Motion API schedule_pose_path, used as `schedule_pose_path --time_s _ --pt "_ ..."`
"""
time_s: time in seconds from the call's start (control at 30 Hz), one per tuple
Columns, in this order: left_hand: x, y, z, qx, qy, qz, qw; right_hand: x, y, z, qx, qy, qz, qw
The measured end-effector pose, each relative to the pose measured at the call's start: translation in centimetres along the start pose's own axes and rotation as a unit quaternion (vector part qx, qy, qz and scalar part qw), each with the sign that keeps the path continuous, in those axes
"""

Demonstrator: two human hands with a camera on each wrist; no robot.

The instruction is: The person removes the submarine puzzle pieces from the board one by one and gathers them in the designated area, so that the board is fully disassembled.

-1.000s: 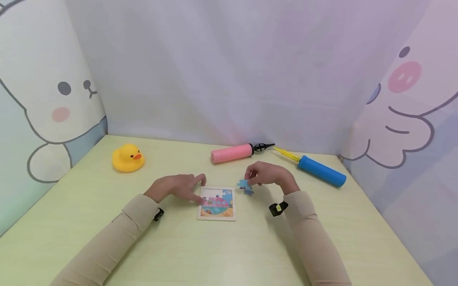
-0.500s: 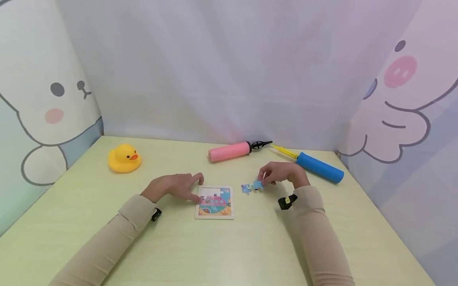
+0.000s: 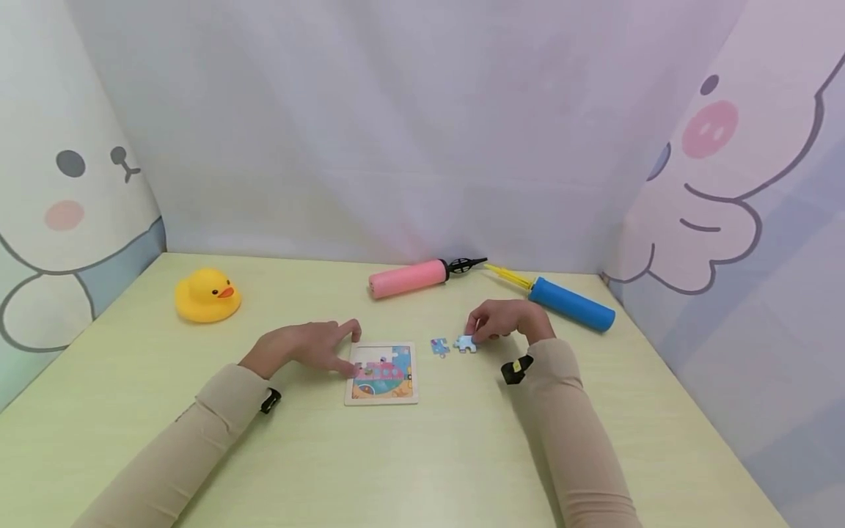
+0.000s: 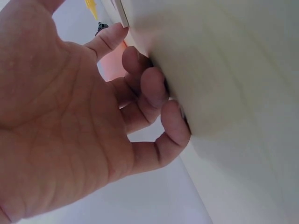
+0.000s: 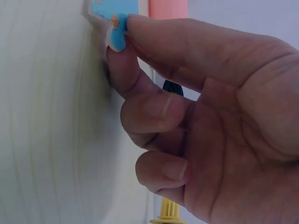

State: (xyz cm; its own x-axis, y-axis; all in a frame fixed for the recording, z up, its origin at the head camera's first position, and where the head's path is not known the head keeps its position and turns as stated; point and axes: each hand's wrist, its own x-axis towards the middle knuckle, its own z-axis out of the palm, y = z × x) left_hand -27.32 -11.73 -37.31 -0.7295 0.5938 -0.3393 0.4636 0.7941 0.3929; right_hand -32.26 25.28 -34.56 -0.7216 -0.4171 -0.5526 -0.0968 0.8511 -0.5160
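Note:
A square jigsaw board [image 3: 381, 400] with a pale frame and a partly filled sea picture lies flat on the table. My left hand [image 3: 306, 346] rests at its upper left, thumb over the left side and index finger at the far corner. In the left wrist view the index finger [image 4: 110, 39] meets the board's edge, and the other fingers bend loosely onto the table. My right hand [image 3: 505, 320] pinches a light blue jigsaw piece [image 3: 466, 343] between thumb and index finger, its blue side showing in the right wrist view. Left of it lies another blue jigsaw piece [image 3: 439, 347].
Behind the hands lie a pink hand pump [image 3: 409, 279] with a black nozzle and a blue hand pump [image 3: 573, 303] with a yellow nozzle. A yellow rubber duck [image 3: 207, 295] sits at the left. A pale curtain [image 3: 396, 132] hangs along the table's far edge.
The right hand moved right, separating its piece from the other one, and has turned that piece slightly. The left hand stays at the board. The whole head view has shifted left.

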Motion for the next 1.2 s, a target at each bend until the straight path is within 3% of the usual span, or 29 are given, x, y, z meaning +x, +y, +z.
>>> schedule_pose_path --time_s 0.3,0.5,0.7,0.97,1.2 --pt "0.0 0.1 -0.1 0.000 -0.001 -0.004 1.0000 -0.3 0.0 -0.3 -0.014 0.011 -0.001 0.9998" --pt "0.0 0.2 -0.2 0.002 0.000 -0.002 1.0000 -0.2 -0.6 -0.2 -0.012 0.026 -0.027 0.9992" --pt "0.0 0.2 -0.2 -0.003 -0.005 -0.004 1.0000 0.3 -1.5 0.4 -0.040 0.028 -0.078 0.9957" --pt "0.0 0.2 -0.2 0.000 -0.006 -0.002 1.0000 1.0 -4.0 1.8 -0.076 0.024 -0.175 0.9813" --pt "0.0 0.2 -0.3 -0.003 -0.005 0.002 1.0000 1.6 -6.3 3.4 -0.081 -0.001 -0.208 0.9747"
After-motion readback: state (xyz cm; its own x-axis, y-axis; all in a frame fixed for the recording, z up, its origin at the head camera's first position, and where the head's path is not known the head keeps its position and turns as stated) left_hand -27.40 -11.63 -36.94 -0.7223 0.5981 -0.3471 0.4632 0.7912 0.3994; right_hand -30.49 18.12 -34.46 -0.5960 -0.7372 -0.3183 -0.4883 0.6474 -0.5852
